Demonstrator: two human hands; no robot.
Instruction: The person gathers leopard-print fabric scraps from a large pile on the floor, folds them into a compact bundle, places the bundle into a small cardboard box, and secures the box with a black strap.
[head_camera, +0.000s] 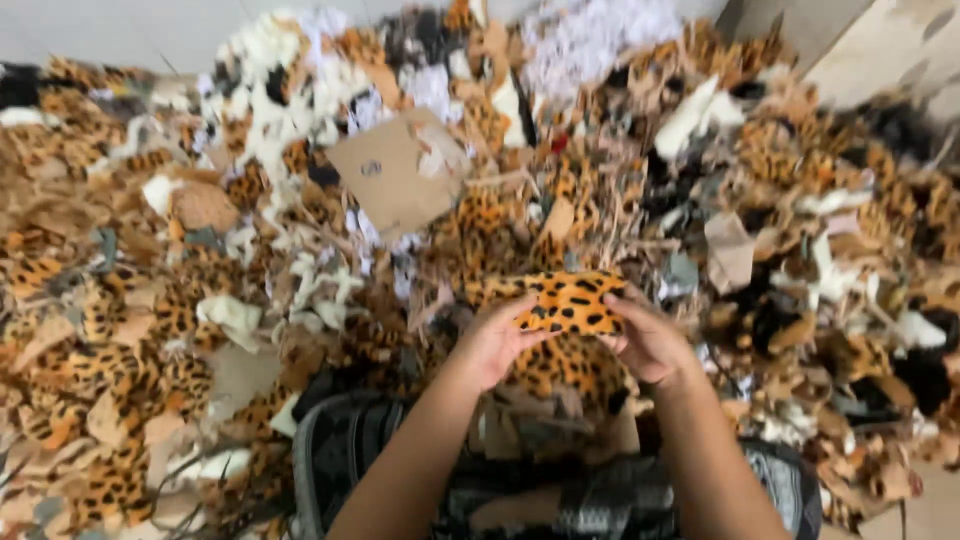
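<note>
Here both hands are closed on one piece of leopard-print plush fabric (568, 303), held up between them, above the person's lap. The left hand (492, 343) grips its left end with the fingers curled under it, and the right hand (648, 343) grips its right end in the same way. The piece looks flat and stretched between the two hands.

All around lies a very big pile of scraps (150, 300), orange-spotted, white and brown, which covers the floor up to the far wall. A brown cardboard sheet (395, 175) lies on the pile toward the far edge, and white fluffy pieces (590, 35) are gathered at the far side. Under the forearms there is a grey and black bag (345, 460).

As a judgement, only this one piece is in work now; the heap appears mostly unsorted, so much seems to be left.
</note>
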